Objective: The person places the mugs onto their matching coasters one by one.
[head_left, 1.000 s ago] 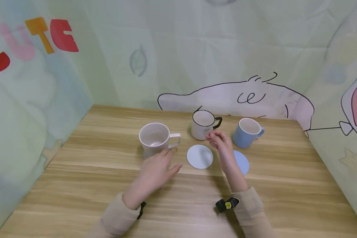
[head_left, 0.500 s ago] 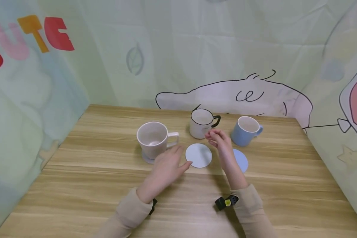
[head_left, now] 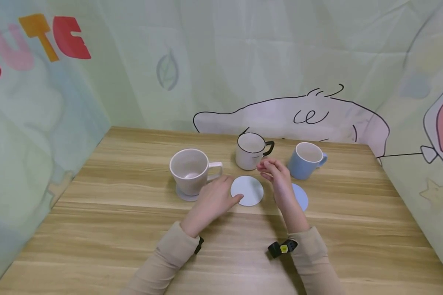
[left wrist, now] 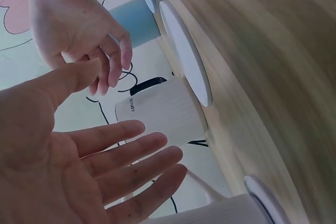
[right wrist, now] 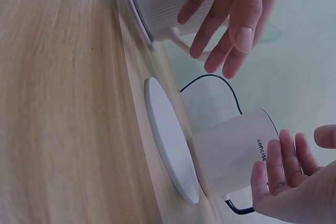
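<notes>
My left hand (head_left: 215,198), fingers spread and fairly straight, hovers between a pale mug (head_left: 189,168) and a white round coaster (head_left: 247,191). That mug stands on a pale coaster (head_left: 184,196), its handle towards the hand. A white mug with a black rim and black handle (head_left: 248,157) stands on the wood behind the white coaster; the right wrist view shows "concise" printed on it (right wrist: 231,153). My right hand (head_left: 279,180) is held in front of this mug near its handle, fingers loosely bent with nothing in them.
At the right a blue mug (head_left: 304,162) stands behind a blue coaster (head_left: 300,197), which my right forearm partly covers. The wooden table (head_left: 96,246) meets a printed cloth backdrop (head_left: 140,82) at its back and sides.
My left hand has moved right from the pale mug's front towards the white coaster, uncovering the coaster under that mug. My right hand has stayed nearly still. The mugs have kept their places.
</notes>
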A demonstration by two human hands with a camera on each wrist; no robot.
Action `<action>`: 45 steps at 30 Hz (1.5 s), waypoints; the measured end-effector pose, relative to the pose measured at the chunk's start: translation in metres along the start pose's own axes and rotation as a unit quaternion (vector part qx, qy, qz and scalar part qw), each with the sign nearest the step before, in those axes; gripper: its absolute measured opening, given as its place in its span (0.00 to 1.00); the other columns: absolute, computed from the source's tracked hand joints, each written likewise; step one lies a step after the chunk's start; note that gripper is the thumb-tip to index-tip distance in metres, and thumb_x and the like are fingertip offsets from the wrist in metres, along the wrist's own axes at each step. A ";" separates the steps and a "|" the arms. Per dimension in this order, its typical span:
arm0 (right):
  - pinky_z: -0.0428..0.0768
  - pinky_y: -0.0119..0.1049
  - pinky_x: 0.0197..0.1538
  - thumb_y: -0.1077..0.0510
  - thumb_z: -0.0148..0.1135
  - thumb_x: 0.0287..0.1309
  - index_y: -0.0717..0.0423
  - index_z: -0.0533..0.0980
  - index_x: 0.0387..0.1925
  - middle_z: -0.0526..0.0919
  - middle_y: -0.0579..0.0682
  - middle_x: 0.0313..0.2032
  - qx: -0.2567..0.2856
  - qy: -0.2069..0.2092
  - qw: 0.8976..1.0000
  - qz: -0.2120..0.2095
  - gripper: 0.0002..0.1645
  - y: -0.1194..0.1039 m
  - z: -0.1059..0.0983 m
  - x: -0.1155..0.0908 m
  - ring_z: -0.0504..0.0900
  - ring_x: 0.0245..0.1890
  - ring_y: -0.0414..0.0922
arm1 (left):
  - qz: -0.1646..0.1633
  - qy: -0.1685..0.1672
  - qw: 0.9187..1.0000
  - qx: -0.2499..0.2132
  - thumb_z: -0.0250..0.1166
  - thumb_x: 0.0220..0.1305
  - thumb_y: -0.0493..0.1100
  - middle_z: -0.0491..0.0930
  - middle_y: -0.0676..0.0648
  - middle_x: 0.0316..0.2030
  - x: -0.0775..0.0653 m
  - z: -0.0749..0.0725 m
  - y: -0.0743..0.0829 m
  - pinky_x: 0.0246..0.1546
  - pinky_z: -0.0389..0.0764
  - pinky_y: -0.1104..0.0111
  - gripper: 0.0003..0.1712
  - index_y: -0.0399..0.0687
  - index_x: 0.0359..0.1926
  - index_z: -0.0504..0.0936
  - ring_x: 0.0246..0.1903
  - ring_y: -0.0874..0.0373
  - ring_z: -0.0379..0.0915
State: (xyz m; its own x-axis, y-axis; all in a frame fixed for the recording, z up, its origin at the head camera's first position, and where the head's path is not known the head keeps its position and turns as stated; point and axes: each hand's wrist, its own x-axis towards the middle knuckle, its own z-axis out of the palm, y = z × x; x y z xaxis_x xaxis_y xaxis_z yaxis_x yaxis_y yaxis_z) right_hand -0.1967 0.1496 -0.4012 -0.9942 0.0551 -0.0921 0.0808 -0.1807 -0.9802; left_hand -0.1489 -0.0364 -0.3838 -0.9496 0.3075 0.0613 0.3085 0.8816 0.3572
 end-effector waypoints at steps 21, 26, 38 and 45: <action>0.76 0.39 0.57 0.59 0.50 0.69 0.54 0.74 0.36 0.83 0.39 0.30 -0.010 0.020 1.000 -0.002 0.07 -0.002 -0.008 0.002 0.82 0.39 0.37 | -0.040 -0.092 0.995 -0.013 0.66 0.58 0.60 0.69 0.38 0.65 0.014 0.009 0.004 0.60 0.72 0.49 0.46 0.40 0.69 0.63 0.65 0.44 0.65; 0.76 0.37 0.57 0.58 0.49 0.69 0.55 0.74 0.39 0.83 0.39 0.31 -0.018 0.011 1.000 0.000 0.08 -0.002 -0.008 0.001 0.82 0.40 0.37 | -0.044 -0.098 0.994 -0.002 0.67 0.56 0.60 0.67 0.38 0.66 0.018 0.013 0.006 0.61 0.71 0.49 0.48 0.39 0.69 0.62 0.66 0.43 0.64; 0.78 0.36 0.54 0.58 0.48 0.69 0.54 0.72 0.36 0.83 0.38 0.29 -0.017 0.036 0.999 -0.005 0.07 0.000 -0.018 0.006 0.83 0.39 0.38 | -0.065 -0.133 0.989 0.018 0.70 0.53 0.60 0.57 0.40 0.72 0.026 0.027 0.007 0.61 0.68 0.41 0.53 0.39 0.72 0.58 0.71 0.40 0.55; 0.77 0.40 0.57 0.59 0.46 0.70 0.55 0.72 0.35 0.83 0.39 0.29 0.002 0.051 0.999 -0.017 0.08 -0.003 -0.032 0.009 0.82 0.37 0.37 | -0.069 -0.125 0.988 0.059 0.70 0.52 0.61 0.63 0.40 0.68 0.028 0.026 0.007 0.60 0.70 0.46 0.52 0.38 0.70 0.60 0.68 0.45 0.59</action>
State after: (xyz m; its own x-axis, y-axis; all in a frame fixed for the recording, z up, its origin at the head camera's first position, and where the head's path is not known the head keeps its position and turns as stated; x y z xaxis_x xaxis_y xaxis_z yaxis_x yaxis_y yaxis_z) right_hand -0.2031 0.1824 -0.4050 -0.9839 0.1615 -0.0765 0.0468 -0.1805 -0.9825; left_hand -0.1717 -0.0121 -0.4043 -0.9442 0.2480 -0.2168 0.1961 0.9520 0.2350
